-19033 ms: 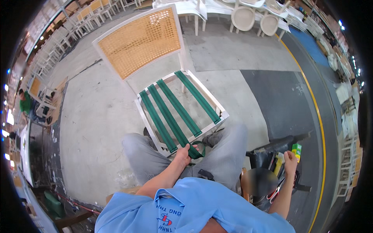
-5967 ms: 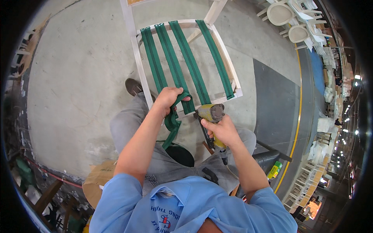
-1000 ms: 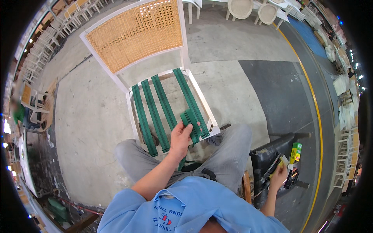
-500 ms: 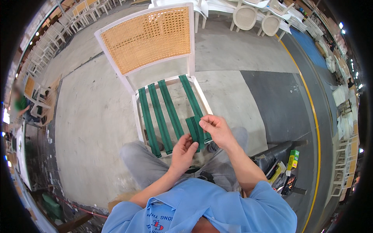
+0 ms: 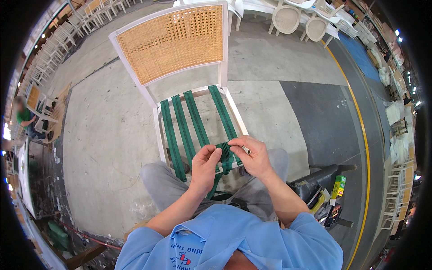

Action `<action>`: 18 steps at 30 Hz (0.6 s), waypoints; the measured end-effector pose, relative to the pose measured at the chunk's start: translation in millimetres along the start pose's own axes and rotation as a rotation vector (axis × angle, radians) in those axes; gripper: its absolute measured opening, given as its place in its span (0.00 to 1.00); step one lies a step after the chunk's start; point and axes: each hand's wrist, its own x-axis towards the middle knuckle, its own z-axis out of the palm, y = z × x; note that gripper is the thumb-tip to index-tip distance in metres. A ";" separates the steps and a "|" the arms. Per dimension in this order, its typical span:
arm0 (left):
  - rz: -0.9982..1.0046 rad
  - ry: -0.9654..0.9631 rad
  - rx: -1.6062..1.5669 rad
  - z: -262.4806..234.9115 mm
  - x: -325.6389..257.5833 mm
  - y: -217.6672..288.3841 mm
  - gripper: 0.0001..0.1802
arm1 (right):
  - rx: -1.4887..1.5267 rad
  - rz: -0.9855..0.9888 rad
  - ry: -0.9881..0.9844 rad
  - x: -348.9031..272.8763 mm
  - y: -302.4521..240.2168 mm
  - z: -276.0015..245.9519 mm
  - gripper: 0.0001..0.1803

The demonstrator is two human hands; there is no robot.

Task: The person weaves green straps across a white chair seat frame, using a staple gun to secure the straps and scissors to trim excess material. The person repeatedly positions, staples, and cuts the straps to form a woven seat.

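Between my knees stands a white chair frame (image 5: 156,128) with a woven cane back (image 5: 173,44). Several green webbing straps (image 5: 194,118) run from the back to the front of its seat opening. A wider gap lies between the rightmost strap (image 5: 223,114) and the others. Over the front rail, a loose green webbing strip (image 5: 223,152) is pinched at its left edge by my left hand (image 5: 204,166). My right hand (image 5: 253,155) pinches its upper right corner. The strip's lower part hangs toward my lap.
To my right lies a dark padded bench (image 5: 315,177) with a green and yellow box (image 5: 338,185) and tools beside it. White chair frames (image 5: 288,19) crowd the far side. A person (image 5: 28,119) works at a chair on the far left.
My left hand has moved up and now pinches the strip's left edge, where before its fingers were lower. The strip's held end is more bunched, and its tail shows below the rail.
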 end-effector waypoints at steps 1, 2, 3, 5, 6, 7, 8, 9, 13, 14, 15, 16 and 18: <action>-0.009 0.009 0.007 -0.9 1.7 -0.2 0.04 | -0.043 -0.042 -0.021 1.9 0.4 -1.3 0.09; 0.010 -0.005 0.049 -1.6 3.6 0.0 0.05 | -0.059 -0.045 -0.023 3.7 0.9 -1.7 0.09; 0.021 -0.011 0.088 -2.1 5.6 0.4 0.05 | -0.075 -0.047 -0.025 5.7 1.7 -1.9 0.09; 0.056 -0.001 0.216 -1.6 9.4 2.8 0.07 | -0.109 -0.041 -0.037 10.1 4.1 -1.5 0.08; 0.079 0.016 0.305 -1.2 11.5 5.4 0.08 | -0.127 -0.032 -0.047 13.2 5.5 -1.3 0.08; 0.059 0.071 0.421 -0.5 14.0 7.9 0.10 | -0.145 -0.024 -0.058 16.6 7.6 -0.9 0.07; 0.173 0.053 0.499 0.5 16.5 10.2 0.10 | -0.166 -0.030 -0.074 20.7 10.1 -0.7 0.06; 0.241 0.073 0.605 1.4 18.9 12.2 0.10 | -0.186 -0.036 -0.091 25.0 12.7 -0.4 0.06; 0.543 0.045 1.056 -6.1 50.3 16.9 0.09 | -0.195 0.013 -0.130 47.1 28.9 4.3 0.07; 0.516 0.048 1.049 -10.3 60.8 15.5 0.09 | -0.196 0.001 -0.138 55.1 36.2 6.5 0.06; 0.493 0.052 1.044 -15.4 73.3 12.5 0.09 | -0.195 -0.001 -0.146 64.8 46.2 9.2 0.05; 0.468 0.058 1.038 -20.6 86.1 9.0 0.08 | -0.196 -0.001 -0.156 75.3 57.2 11.5 0.05; 0.352 0.088 0.947 -33.6 125.2 -0.5 0.09 | -0.215 0.084 -0.212 106.0 90.0 20.8 0.05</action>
